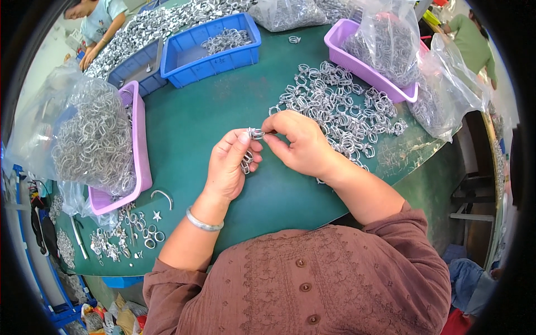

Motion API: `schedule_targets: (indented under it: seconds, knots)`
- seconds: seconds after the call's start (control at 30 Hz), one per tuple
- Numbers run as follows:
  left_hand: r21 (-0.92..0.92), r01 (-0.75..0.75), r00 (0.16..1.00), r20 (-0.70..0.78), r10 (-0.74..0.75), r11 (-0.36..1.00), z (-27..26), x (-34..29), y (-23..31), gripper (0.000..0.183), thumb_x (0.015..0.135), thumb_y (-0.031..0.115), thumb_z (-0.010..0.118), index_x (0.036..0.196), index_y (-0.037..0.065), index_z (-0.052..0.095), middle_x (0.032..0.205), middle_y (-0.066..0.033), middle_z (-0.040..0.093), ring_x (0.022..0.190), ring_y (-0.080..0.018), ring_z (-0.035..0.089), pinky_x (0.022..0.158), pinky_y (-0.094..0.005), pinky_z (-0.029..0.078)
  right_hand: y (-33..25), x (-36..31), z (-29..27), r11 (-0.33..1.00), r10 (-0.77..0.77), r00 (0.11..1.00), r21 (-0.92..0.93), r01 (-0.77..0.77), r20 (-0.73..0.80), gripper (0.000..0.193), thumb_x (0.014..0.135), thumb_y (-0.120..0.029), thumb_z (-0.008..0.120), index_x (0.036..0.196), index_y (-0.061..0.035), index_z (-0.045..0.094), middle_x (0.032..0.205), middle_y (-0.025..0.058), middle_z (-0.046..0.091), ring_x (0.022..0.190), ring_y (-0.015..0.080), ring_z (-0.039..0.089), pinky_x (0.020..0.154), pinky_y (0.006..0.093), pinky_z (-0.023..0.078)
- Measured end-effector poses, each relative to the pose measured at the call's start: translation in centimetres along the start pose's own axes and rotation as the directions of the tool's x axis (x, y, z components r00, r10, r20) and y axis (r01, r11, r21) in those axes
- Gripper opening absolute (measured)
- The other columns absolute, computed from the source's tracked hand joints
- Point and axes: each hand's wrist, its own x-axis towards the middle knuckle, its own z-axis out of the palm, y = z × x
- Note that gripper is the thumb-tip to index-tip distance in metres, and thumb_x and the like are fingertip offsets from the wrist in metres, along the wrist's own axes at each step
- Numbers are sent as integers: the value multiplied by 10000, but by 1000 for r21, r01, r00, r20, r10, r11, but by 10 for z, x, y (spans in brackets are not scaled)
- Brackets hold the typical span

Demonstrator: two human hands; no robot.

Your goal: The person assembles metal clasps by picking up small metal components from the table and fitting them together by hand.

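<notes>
Over the green tabletop, my left hand (224, 164) pinches a small silver metal ring (255, 133) between thumb and forefinger. More silver rings (246, 163) are tucked under its curled fingers. From the other side, my right hand (304, 144) meets the pinched ring with thumb and forefinger closed at its edge. A spread-out pile of similar silver rings (335, 103) lies just beyond and beside my right hand. A pale bangle (205, 220) circles my left wrist.
At left, a purple basket (142, 145) holds a bag of rings (95, 134); another purple basket (371, 72) stands far right. Blue bins (212, 64) sit at the back. Loose metal pieces (114, 243) and a thin rod (79, 237) lie near left. A person (103, 25) works far left.
</notes>
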Motion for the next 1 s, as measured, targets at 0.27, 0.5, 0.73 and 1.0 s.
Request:
schedule_targets:
  seconds: [0.27,0.5,0.73,1.0]
  knots:
    - [-48,-82,990,110,87,995,6,-4,6,342,887,277,472,1102,11,490,867,-24,565,664,-89,519,508,-202,404,-13,7,-9,1000,1,999,18,-2,36,151,700,-60,628,826,-34,549,801,101,573,769,286,558,661,358,446]
    - [-97,-73,964,249,95,993,7,-9,7,407,882,218,474,1219,-1,411,962,-50,550,694,-115,512,531,-209,416,-28,0,-19,1000,-7,999,27,6,46,153,678,-12,628,806,-35,547,792,104,565,751,285,558,654,347,448]
    - [-158,-57,924,366,112,986,7,-10,7,374,878,135,460,1234,28,426,1005,-51,551,719,-120,526,547,-208,415,-36,-6,-24,999,-51,998,18,50,30,155,671,5,623,796,-37,543,777,103,556,747,284,554,642,340,446]
    - [-165,-46,912,395,108,985,6,-10,9,413,873,179,476,1245,16,402,1013,-60,547,710,-130,520,542,-212,418,-42,-7,-24,989,-139,990,-57,138,2,164,657,7,628,788,-41,542,780,97,543,750,288,544,633,348,447]
